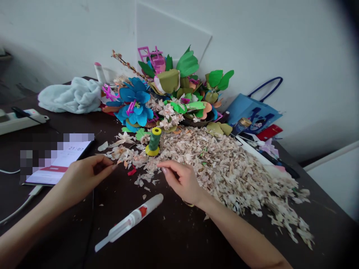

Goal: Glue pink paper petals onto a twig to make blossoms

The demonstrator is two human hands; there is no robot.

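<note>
My left hand (81,177) hovers over the dark table beside the phone, thumb and index finger brought together in a pinch. If something thin is between those fingertips, I cannot make it out. My right hand (183,183) is also closed in a pinch, at the near left edge of a heap of pale dried petals (224,168). What it grips, if anything, is too small to name. Between and beyond both hands, a spool of green thread (154,142) with yellow ends stands upright. Small pale paper-like flowers (123,151) lie loosely left of the spool.
A white tube-like applicator pen (130,220) lies in front of my hands. At left are a lit phone (75,149) on a cable and a power strip (25,121). Behind stand colourful artificial flowers (137,104), a pale blue cloth (71,95) and a blue bag (249,108).
</note>
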